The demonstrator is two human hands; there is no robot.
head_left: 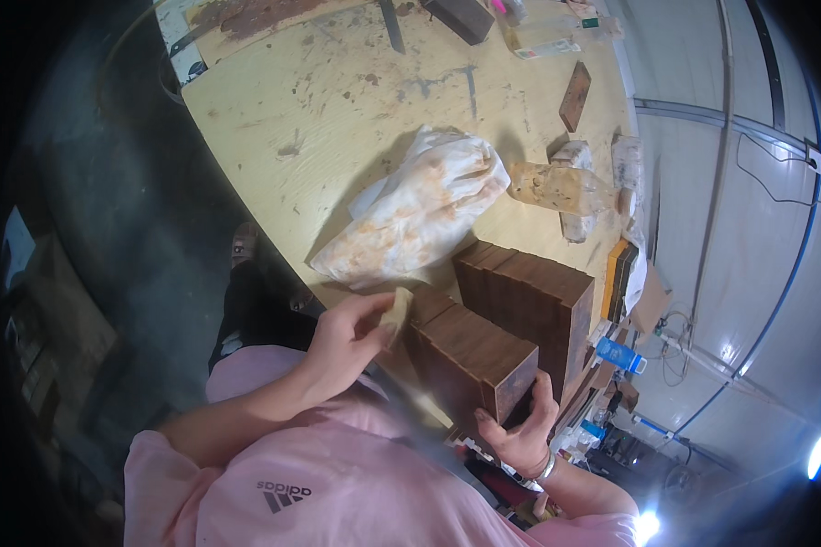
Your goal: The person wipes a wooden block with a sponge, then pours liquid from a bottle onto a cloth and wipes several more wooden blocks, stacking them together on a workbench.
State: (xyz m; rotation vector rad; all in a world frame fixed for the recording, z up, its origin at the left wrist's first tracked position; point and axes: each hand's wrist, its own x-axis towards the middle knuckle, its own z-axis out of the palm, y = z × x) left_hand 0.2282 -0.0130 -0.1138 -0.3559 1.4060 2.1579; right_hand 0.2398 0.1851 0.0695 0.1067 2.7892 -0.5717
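Left hand (345, 335) pinching a tan pad (398, 310), right hand (523, 439) clasping the brown wooden block (474, 348) near the table's (274, 182) edge, beside a taller block (520, 284), we risked it slipping if the left pushed while the right slackened!

The brown block (474, 342) at the right hand (524, 427) looks like wood; beyond the left hand (351, 335), crumpled matt cloth (420, 210).

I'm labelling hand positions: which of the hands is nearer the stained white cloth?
Left. The left hand, pinching a small yellowish pad, is just below the cloth in the picture; the right hand is farther off, at the right-hand end of the lower brown block.
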